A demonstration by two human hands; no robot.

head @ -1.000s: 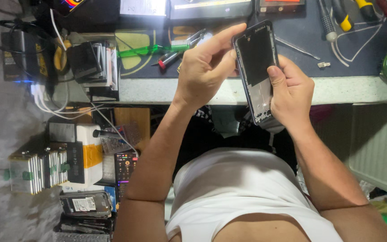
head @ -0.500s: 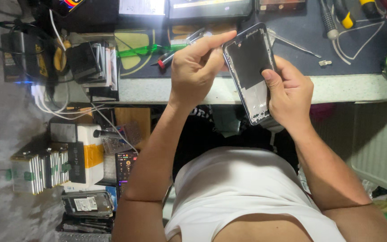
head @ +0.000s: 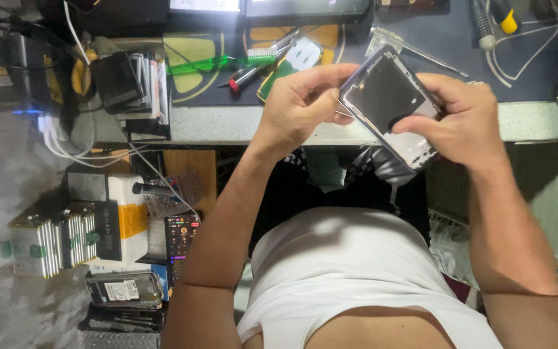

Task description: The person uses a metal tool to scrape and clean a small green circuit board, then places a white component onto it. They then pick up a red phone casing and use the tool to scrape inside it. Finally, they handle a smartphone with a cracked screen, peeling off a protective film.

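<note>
Phone frame (head: 387,97), tilted above the desk edge (head: 214,123), grasped by fingers of both hands: left (head: 301,103), right (head: 460,119)

Phone frame (head: 389,97) held between both hands, above workbench (head: 227,123) edge; screwdrivers (head: 247,76) lie left.

A: The phone frame (head: 389,103) looks like matt dark plastic with a shiny silvery metal rim.
B: Behind it the surface (head: 537,58) is dull blue-grey, its edge pale and speckled like stone. The brush (head: 217,63) left of the frame is glossy green plastic.
</note>
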